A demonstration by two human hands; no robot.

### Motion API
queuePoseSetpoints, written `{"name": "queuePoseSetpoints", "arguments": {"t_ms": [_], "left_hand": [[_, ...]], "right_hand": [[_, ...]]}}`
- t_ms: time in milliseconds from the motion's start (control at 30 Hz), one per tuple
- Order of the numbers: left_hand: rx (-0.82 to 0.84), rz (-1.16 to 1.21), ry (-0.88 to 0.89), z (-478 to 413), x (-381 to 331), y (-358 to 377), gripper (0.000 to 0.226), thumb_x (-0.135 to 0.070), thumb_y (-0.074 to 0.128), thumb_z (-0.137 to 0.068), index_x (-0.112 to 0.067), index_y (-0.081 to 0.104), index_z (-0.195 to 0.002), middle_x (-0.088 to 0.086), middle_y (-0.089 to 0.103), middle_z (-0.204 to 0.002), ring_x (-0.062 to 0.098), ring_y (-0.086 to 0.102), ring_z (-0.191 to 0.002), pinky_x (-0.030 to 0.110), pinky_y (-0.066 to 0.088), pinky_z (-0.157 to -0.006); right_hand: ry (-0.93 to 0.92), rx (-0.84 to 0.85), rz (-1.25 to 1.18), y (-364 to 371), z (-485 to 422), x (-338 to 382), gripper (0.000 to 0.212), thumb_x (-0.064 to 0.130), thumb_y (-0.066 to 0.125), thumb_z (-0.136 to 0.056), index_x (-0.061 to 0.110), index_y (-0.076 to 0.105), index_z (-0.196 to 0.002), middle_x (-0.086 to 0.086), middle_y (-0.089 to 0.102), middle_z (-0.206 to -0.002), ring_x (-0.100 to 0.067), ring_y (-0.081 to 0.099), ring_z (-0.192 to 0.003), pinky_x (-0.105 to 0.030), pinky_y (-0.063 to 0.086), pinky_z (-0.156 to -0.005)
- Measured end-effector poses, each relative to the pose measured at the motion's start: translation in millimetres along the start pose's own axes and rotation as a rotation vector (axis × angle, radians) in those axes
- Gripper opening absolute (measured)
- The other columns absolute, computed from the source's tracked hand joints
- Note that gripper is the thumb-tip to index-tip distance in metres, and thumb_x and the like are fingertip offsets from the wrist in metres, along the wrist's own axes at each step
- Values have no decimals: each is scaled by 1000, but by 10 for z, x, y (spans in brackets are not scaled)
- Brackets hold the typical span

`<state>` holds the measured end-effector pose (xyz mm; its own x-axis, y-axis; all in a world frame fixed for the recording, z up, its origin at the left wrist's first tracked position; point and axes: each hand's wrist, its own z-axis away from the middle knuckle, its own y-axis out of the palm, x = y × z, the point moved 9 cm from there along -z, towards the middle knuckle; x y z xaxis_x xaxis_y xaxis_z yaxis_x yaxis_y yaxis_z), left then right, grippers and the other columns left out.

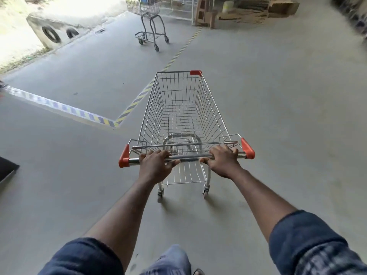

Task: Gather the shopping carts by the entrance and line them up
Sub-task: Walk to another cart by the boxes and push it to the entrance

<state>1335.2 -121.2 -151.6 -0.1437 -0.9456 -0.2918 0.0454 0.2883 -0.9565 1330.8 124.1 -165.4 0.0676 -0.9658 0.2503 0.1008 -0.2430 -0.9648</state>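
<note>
- Chrome wire cart [184, 108], basket empty, stands on the floor directly ahead of the person. Left hand [156, 161] and right hand [222, 159] each wrap the handle bar [188, 156], fingers over the top, one toward either end.
- Second cart [153, 26] stands alone, well ahead and to the left, near the bright opening. Its basket is cut off by the frame edge, so its facing cannot be told.
- Risk: the held cart's nose points to the right of the second cart. A late swing left would probably bring it in at an angle, hitting the dark frame rather than nesting.
- Risk: the second cart sits on free wheels. A hard bump would likely send it rolling toward the opening.
- Risk: its curved dark frame looks like a different build, so the baskets may not slot together.
- Surface: grey concrete floor [278, 116], smooth. Slope cannot be judged. A yellow-and-dark striped line [131, 106] runs beneath the cart's left side and looks like flat paint, an unlikely snag.
- Room: covered space, daylight at upper left. Two tyres [51, 33] lean on a concrete block, cardboard boxes [282, 6] sit at the far back, and a dark mat [6, 169] lies at the left edge.
</note>
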Motion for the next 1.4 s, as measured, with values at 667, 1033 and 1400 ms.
{"name": "queuePoseSetpoints", "arguments": {"t_ms": [667,1033,1400], "left_hand": [[-26,-18,-69,-5204,-127,2,48,-76,46,-84,-33,62,-101,-13,61,-100,19,53,-107,43,31,-95],[-83,-33,-149,-8149,-88,11,49,-76,50,-83,-36,67,-106,-11,67,-107,20,54,-109,41,28,-96],[-88,75,-279,-10660,-21,69,66,-86,31,-70,-32,63,-91,-9,65,-98,24,55,-104,44,37,-97]], "right_hand": [[-65,-13,-11,-722,-5190,-1237,42,71,50,-88,29,51,-90,7,56,-111,-22,44,-115,-36,15,-81],[-159,-28,25,-1087,-8216,-1854,53,73,43,-89,26,58,-109,1,59,-118,-25,45,-116,-42,24,-93],[-290,58,4,-1523,-10886,-2293,55,74,47,-87,25,59,-111,4,56,-118,-23,44,-117,-40,22,-91]]}}
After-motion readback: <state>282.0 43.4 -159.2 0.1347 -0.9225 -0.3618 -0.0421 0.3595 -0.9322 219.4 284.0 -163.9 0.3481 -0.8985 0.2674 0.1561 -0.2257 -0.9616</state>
